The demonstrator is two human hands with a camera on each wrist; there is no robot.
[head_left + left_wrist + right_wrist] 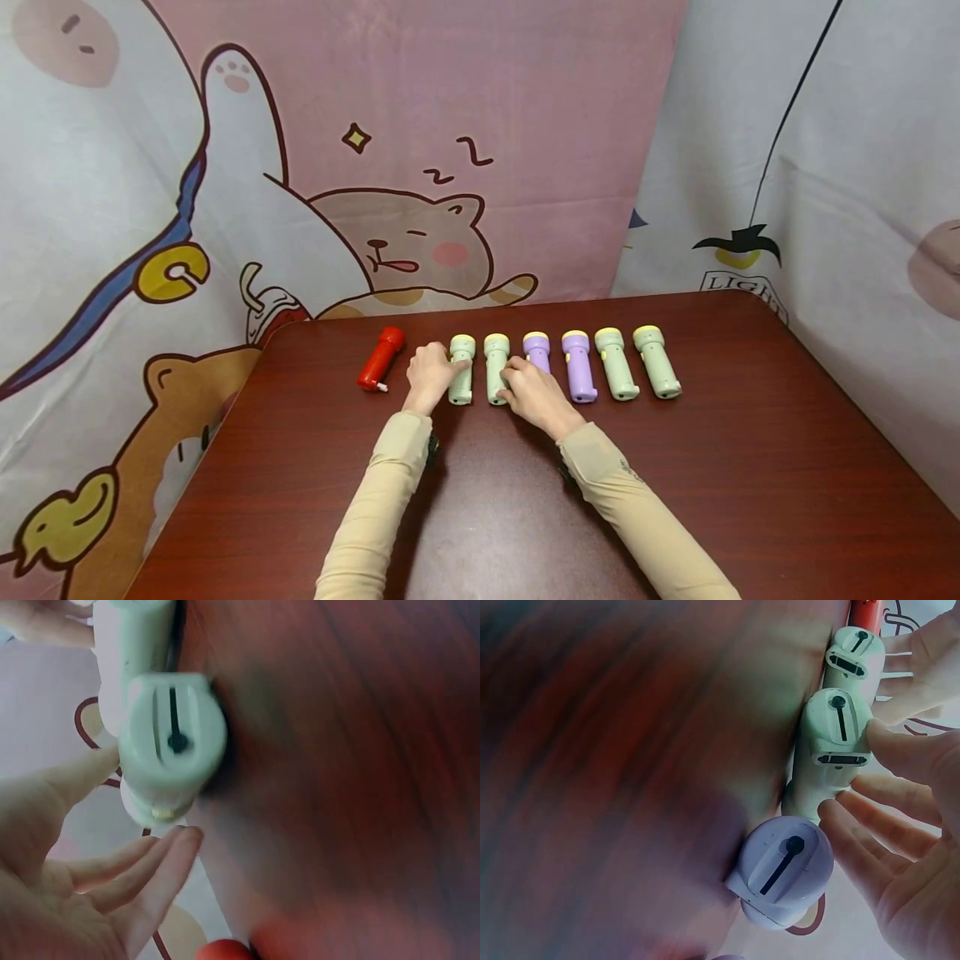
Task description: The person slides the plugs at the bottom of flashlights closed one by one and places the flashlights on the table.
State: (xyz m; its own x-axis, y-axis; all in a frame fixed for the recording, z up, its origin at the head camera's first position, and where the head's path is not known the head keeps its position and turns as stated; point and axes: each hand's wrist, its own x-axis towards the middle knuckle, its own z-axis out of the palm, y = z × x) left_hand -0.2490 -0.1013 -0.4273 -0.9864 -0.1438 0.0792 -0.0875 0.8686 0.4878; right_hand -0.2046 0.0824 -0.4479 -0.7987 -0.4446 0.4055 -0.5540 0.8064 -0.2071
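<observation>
Several pale green flashlights, two purple flashlights (578, 367) and a red flashlight (381, 360) lie in a row. My left hand (431, 372) straddles the leftmost green flashlight (461, 371), its thumb along one side. In the left wrist view the extended fingers (161, 877) stand apart from that flashlight's other side. Over the neighbouring green flashlight (496, 367) reaches my right hand (536, 392). There the right wrist view has the thumb at the flashlight's slotted end (840, 724), with loosely extended fingers (862, 847) between it and a purple flashlight (784, 862).
Two more green flashlights (617, 367) (657, 362) lie at the right end of the row. The dark red wooden table (480, 517) runs back to a cartoon-printed cloth (570, 167) hanging behind it.
</observation>
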